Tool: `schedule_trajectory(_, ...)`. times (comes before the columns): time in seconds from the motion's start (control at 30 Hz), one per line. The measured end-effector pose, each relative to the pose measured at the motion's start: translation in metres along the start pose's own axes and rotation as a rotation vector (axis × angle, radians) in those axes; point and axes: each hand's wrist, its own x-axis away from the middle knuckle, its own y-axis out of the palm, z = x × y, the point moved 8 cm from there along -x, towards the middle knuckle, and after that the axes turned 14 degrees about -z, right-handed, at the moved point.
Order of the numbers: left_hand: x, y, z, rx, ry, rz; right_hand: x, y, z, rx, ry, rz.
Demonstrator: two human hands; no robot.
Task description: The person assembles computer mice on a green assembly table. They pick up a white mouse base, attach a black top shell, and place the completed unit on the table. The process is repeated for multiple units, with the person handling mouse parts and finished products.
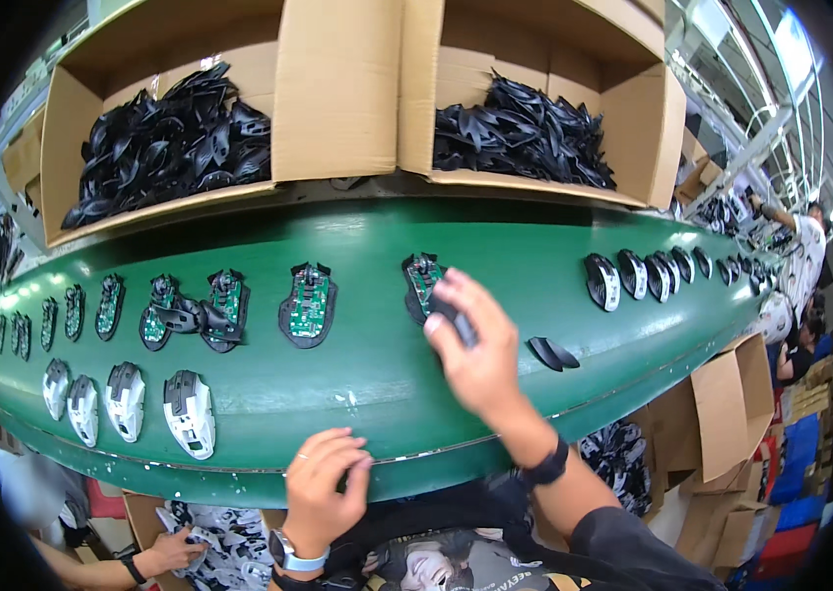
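My right hand (483,355) reaches over the belt, its fingers and thumb closed around a dark plastic piece (458,321), probably a computer-mouse part; the fingers partly hide it. Right beside it lies a mouse base with a green circuit board (423,276), partly covered by my fingers. I cannot tell whether the piece touches that base. My left hand (330,485) hovers by the belt's near edge, loosely curled with the thumb apart, and nothing shows in it. A pair of black curved plastic pieces (553,354) rests to the right of my right hand.
On the green belt (387,384), several mouse bases (308,307) line the left, with white-and-grey mouse shells (189,414) nearer. Black-and-white mice (602,282) stand right. Boxes of black parts (175,148) sit behind. Another person's hand (176,549) reaches into white parts at lower left.
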Motion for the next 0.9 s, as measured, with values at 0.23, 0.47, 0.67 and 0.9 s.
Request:
schedule_trajectory(0.23, 0.013, -0.016, -0.026, 0.207, -0.097, 0.125, -0.067, 0.04, 0.053, 0.332, 0.157, -0.213)
schedule_trajectory(0.47, 0.019, -0.019, -0.034, 0.289, -0.127, 0.113, -0.041, 0.073, 0.065, 0.569, 0.082, -0.141)
schedule_trajectory(0.67, 0.022, -0.033, -0.025, 0.203, -0.123, 0.21, -0.049, 0.06, 0.062, 0.422, -0.003, -0.179)
schedule_trajectory(0.9, 0.085, -0.13, -0.048, -0.62, -0.597, 0.55, 0.022, -0.07, 0.044, 0.588, -0.041, -0.055)
